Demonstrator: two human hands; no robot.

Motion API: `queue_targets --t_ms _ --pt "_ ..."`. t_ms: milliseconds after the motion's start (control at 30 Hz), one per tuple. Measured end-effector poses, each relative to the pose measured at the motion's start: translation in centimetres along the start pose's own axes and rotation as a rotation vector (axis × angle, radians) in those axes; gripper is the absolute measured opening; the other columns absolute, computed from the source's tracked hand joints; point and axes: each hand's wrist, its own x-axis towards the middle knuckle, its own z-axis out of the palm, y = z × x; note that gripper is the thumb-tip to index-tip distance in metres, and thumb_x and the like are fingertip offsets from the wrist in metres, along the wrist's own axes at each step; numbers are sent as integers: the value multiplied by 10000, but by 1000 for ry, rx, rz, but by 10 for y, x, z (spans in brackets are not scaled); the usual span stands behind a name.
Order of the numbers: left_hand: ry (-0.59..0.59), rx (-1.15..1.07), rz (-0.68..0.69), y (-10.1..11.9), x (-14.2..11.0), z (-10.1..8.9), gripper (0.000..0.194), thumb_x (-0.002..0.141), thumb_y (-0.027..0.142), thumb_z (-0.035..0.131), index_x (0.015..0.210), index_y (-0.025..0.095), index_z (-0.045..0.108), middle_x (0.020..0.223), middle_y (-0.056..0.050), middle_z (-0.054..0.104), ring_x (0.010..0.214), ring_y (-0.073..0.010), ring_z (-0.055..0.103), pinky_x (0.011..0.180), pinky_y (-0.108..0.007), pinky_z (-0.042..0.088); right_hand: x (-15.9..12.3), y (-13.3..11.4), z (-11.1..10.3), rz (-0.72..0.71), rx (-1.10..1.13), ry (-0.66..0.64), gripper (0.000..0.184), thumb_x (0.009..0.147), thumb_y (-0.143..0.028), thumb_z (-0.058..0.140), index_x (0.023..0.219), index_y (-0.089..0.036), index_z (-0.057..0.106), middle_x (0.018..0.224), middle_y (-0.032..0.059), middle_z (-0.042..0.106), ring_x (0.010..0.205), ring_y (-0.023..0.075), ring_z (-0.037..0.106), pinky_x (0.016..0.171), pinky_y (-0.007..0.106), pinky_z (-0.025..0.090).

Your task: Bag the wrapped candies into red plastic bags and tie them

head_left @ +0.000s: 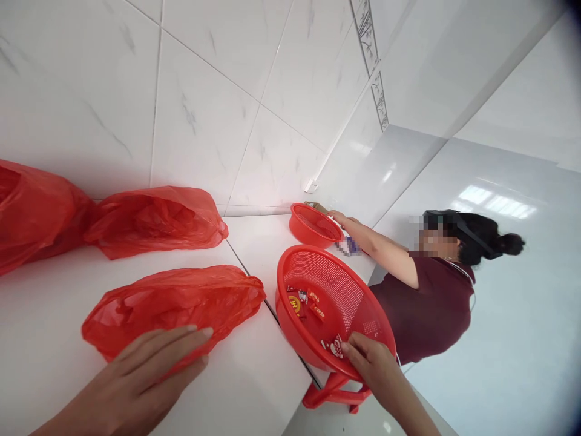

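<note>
My left hand (158, 369) lies with its fingers stretched out over the near side of a thin red plastic bag (181, 297) on the white table. My right hand (374, 363) reaches over the near rim of a red perforated plastic basket (284, 330). Its fingers are curled and its thumb tip meets a small red-and-white packet (336, 347) inside; the other fingertips are hidden. Several small packets lie in the basket bottom, among them a round yellow one (295, 304) and red ones with pale lettering (319, 312).
Two more red bags, one nearer (158, 221) and one at the left edge (36, 212), sit along the tiled wall. A second red basket (313, 239) stands farther along, beside a co-worker (426, 315) in maroon. A red stool (336, 393) is below the near basket.
</note>
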Motion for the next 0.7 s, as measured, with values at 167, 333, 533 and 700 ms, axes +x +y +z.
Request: queue_targets --t_ms 167,333,533,700 --pt "89 173 -51 -21 0 -24 567 792 124 549 1228 477 467 1397 73 407 1212 -278 462 1021 -495 374 39 5 -12 22 7 -252 261 761 -393 552 977 -249 582 690 -12 652 640 157 596 555 240 387" --pt "220 279 -359 -38 3 -33 475 798 297 584 1248 316 434 1444 -70 334 1275 -354 381 1024 -574 352 59 7 0 -31 -203 -427 380 585 -257 668 961 -267 614 663 -12 641 544 165 566 469 238 342" --pt "163 253 -668 -64 6 -35 574 772 520 544 1237 197 447 1372 -140 412 1212 -348 441 953 -527 437 50 -14 6 -178 -221 -361 95 597 -183 571 649 -251 613 628 -23 592 477 108 452 434 213 286" --pt "122 233 -656 -64 4 -33 518 781 529 519 1181 204 469 1356 -139 422 1245 -340 408 983 -536 395 54 -14 4 -170 -217 -440 139 551 -145 554 638 -244 602 614 -43 574 479 94 417 435 213 276"
